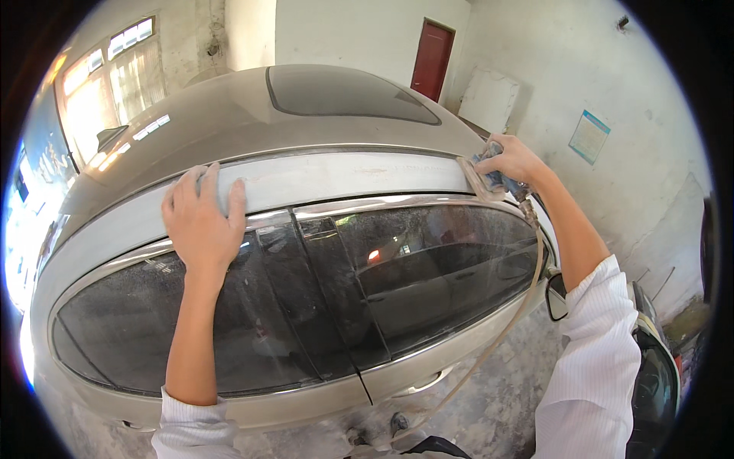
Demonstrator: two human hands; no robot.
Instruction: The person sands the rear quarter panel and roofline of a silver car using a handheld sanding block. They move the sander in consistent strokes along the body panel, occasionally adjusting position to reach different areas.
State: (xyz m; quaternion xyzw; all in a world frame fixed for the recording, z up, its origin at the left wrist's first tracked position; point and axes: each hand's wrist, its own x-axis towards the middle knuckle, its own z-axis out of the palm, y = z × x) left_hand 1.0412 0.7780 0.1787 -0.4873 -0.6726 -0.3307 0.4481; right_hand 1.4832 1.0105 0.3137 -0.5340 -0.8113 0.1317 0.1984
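In front of me stands a beige car (206, 115), its side roof rail (329, 174) sanded to a dull pale grey with a faint tan patch. My right hand (514, 162) grips an air sander (497, 177) at the rail's right end. The sander's pad (475, 180) appears to rest on the grey surface. A tan air hose (516, 310) hangs from the tool and runs down past the door. My left hand (202, 216) lies on the rail further left, fingers spread, holding nothing.
Dusty side windows (436, 260) with chrome trim sit below the rail. The roof carries a dark sunroof panel (344, 90) and a small fin antenna (112, 136). A side mirror (557, 297) juts out at right, near another dark vehicle (656, 375). A red door (433, 60) is in the far wall.
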